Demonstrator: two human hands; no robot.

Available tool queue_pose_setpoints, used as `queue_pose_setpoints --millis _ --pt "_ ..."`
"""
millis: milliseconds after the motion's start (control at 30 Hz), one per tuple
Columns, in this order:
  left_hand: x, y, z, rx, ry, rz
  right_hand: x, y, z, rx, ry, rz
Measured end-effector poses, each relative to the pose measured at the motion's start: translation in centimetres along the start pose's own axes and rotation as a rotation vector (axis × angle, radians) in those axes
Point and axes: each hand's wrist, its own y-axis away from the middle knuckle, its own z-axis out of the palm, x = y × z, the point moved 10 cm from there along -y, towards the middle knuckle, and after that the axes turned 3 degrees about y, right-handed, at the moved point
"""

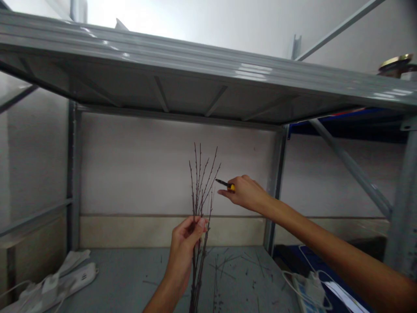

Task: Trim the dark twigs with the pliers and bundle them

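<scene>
My left hand (185,245) grips a bundle of thin, bare, budded twigs (200,187) near the middle of its length, with the tips rising upward and the cut ends hanging below. To the right, at about the height of the twig tips, my right hand (246,193) holds a small yellow-handled tool (224,184) with a dark pointed end. Its tip points left toward the twigs and stays a little apart from them. The fingers hide most of the yellow handle.
A grey metal shelf (163,82) runs overhead, with steel uprights (276,182) at both sides. Twig clippings lie on the lower grey shelf (234,269). White power strips with plugged-in cables (61,280) (309,291) lie at the left and right.
</scene>
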Motion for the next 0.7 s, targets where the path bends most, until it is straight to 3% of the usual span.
queue_pose_setpoints --millis 67,167,300,467,700 --pt "0.2 0.0 0.0 -0.020 0.022 0.023 1.5 -0.1 0.5 -0.014 -0.110 0.072" --pt "0.2 0.1 0.0 -0.046 0.065 0.023 3.3 0.1 3.2 -0.114 -0.314 0.187" --pt "0.2 0.5 0.2 -0.079 0.135 0.006 3.5 0.5 6.9 -0.222 -0.565 0.261" --pt "0.5 0.9 0.9 -0.140 0.213 -0.025 2.3 0.6 7.6 -0.223 -0.752 0.260" --pt "1.8 1.6 1.9 -0.214 0.347 -0.035 2.4 1.5 9.4 -0.238 -0.823 0.291"
